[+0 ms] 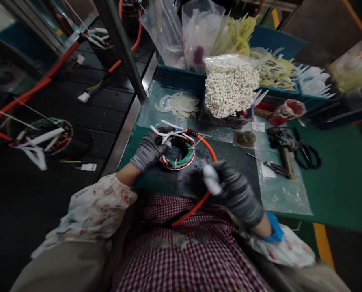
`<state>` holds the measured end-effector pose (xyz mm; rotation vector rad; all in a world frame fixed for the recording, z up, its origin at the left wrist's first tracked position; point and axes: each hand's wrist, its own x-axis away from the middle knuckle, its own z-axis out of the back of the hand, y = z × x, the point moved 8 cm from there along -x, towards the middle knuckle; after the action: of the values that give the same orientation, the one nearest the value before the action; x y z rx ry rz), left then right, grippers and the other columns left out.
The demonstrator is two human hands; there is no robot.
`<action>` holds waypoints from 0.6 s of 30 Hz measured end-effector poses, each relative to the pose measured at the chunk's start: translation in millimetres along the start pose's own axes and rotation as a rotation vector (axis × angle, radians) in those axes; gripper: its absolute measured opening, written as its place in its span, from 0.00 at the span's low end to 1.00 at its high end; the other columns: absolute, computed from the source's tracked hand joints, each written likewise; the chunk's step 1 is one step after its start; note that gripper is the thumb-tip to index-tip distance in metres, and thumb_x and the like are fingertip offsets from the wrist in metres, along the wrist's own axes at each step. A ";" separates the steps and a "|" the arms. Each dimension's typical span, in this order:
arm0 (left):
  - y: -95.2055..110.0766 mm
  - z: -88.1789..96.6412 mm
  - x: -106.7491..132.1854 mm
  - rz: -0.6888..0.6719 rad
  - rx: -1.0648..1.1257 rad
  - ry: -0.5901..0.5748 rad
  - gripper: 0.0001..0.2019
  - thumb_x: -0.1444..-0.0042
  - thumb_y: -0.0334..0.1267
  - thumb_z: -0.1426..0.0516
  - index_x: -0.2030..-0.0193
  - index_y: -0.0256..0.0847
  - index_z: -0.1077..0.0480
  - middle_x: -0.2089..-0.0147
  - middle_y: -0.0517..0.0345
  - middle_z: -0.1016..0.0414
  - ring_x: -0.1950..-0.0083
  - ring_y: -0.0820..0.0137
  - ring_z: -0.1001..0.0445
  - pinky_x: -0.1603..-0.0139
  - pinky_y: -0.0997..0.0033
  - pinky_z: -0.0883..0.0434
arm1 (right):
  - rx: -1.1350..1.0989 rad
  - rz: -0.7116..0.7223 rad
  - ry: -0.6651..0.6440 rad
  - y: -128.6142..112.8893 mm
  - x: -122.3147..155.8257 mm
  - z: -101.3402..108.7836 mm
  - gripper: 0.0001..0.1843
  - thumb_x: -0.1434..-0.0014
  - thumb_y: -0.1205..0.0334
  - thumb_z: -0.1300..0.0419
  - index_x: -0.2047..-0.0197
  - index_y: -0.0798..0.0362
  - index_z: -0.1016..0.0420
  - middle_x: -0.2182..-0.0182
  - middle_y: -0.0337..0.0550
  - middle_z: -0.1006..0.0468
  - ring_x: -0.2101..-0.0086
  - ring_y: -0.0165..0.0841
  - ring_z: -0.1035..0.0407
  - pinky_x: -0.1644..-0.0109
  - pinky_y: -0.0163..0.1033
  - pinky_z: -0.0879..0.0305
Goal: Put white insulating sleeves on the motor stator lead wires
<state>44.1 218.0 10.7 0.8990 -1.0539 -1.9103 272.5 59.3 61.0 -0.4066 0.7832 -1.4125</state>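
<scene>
A motor stator [187,156], ring-shaped with green insulation, copper windings and white ties, lies on the dark work surface. White sleeved leads [169,130] and a thick orange cable [210,148] come off its top. My left hand [150,150], in a grey striped glove with a white thumb covering, grips the stator's left side by the leads. My right hand [235,188], gloved the same way, is to the right of the stator, apart from it and over the orange cable. Its white-covered fingertips are blurred and curled together; anything between them is too small to make out.
A bag of white beaded ties [229,87] stands behind the stator, near loose pale strips [181,104] and blue bins [181,81]. Scissors [308,154], a hammer [286,158] and a red cup [287,111] lie right. Another stator [59,134] sits on the left conveyor [98,121].
</scene>
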 end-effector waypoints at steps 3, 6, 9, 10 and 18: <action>21.4 -1.9 24.2 -0.066 -0.133 0.075 0.24 0.37 0.41 0.39 0.36 0.39 0.22 0.41 0.44 0.13 0.43 0.55 0.12 0.40 0.54 0.14 | -0.078 -0.037 -0.098 -15.2 28.6 -40.6 0.11 0.29 0.53 0.34 0.50 0.48 0.16 0.65 0.45 0.09 0.68 0.44 0.13 0.69 0.41 0.18; 48.3 -8.4 57.2 -0.185 -0.255 0.168 0.25 0.32 0.43 0.40 0.30 0.42 0.26 0.33 0.43 0.18 0.32 0.53 0.18 0.29 0.51 0.20 | -0.127 -0.059 -0.112 -9.0 43.3 -51.5 0.16 0.30 0.55 0.32 0.41 0.46 0.15 0.57 0.48 0.07 0.60 0.48 0.10 0.60 0.45 0.13; 67.5 -18.5 82.9 -0.328 -0.215 0.172 0.26 0.25 0.49 0.45 0.25 0.48 0.32 0.26 0.42 0.25 0.22 0.50 0.28 0.22 0.43 0.28 | -0.199 0.015 -0.122 -11.3 46.7 -44.2 0.21 0.29 0.58 0.32 0.34 0.41 0.17 0.46 0.46 0.09 0.52 0.46 0.11 0.46 0.49 0.13; 70.0 -21.1 88.3 -0.352 -0.197 0.162 0.26 0.24 0.52 0.48 0.23 0.51 0.33 0.24 0.44 0.26 0.21 0.50 0.29 0.21 0.41 0.29 | -0.205 0.054 -0.111 -15.5 45.8 -39.7 0.20 0.29 0.59 0.32 0.35 0.40 0.16 0.45 0.46 0.10 0.50 0.46 0.12 0.42 0.51 0.14; 54.9 -28.5 109.9 -0.315 -0.282 0.108 0.29 0.25 0.62 0.53 0.21 0.62 0.40 0.26 0.51 0.25 0.19 0.49 0.33 0.21 0.33 0.33 | -0.168 0.087 -0.124 -40.0 29.7 -30.0 0.11 0.29 0.57 0.30 0.44 0.40 0.12 0.52 0.42 0.08 0.51 0.44 0.12 0.41 0.52 0.14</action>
<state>32.7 93.1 24.3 1.0354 -0.5848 -2.1726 222.1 30.5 60.2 -0.5772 0.8111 -1.2330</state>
